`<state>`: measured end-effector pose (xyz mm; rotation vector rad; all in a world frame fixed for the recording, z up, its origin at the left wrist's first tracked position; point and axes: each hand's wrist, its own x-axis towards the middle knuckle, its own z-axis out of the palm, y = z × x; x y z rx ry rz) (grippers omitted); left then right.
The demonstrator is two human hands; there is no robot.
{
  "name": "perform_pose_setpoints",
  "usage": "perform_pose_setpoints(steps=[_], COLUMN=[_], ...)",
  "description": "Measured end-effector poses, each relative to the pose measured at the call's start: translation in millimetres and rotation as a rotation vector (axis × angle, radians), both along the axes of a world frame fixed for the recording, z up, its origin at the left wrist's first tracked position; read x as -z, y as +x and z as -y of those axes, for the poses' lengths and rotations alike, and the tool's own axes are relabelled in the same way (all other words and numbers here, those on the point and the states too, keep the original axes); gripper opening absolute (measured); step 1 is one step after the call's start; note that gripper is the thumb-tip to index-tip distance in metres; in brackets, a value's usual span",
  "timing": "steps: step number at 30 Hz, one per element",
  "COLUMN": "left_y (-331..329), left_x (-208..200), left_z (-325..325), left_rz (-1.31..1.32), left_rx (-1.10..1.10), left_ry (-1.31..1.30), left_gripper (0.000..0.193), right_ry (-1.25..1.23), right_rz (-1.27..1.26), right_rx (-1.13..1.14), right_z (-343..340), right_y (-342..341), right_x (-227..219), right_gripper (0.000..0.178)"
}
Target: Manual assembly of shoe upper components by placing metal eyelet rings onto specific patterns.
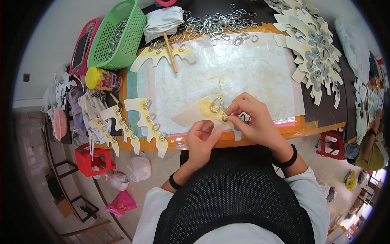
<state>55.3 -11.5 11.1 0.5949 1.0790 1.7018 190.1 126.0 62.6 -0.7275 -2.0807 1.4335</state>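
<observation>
In front of me lies a cream cut-out piece [191, 116] with a yellowish smear, on a white plastic-covered work sheet [183, 87]. An oval metal ring [216, 104] rests on the smeared part. My right hand [256, 122] pinches another metal ring [224, 116] at the piece's right side, between thumb and fingers. Curled at the near edge, my left hand [200, 140] grips the cream piece with thumb and fingers; the exact contact is partly hidden. To the left, several similar cream pieces [143, 114] with rings along their scalloped edges overhang the table edge.
Loose metal rings [219, 24] are heaped at the back. A green basket [111, 44], a yellow-lidded jar [101, 79] and a wooden stick [170, 53] on another cream piece stand left. Ringed pieces [317, 53] pile up right. Red stools [94, 160] flank the table.
</observation>
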Motion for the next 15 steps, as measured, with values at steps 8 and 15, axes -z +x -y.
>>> perform_pose_setpoints(steps=[8,15], left_y=[1,-2], left_x=[-29,-32], left_z=[7,12], left_rz=[-0.146,-1.503], left_rx=[-0.316,-0.406], left_ry=[-0.076,-0.110], left_gripper=[0.043,0.047], right_ry=[0.175,0.700], right_rz=[0.188,0.286], right_rx=[-0.171,-0.039], right_z=[-7,5], right_y=[9,6], right_x=[-10,30], right_gripper=[0.005,0.009])
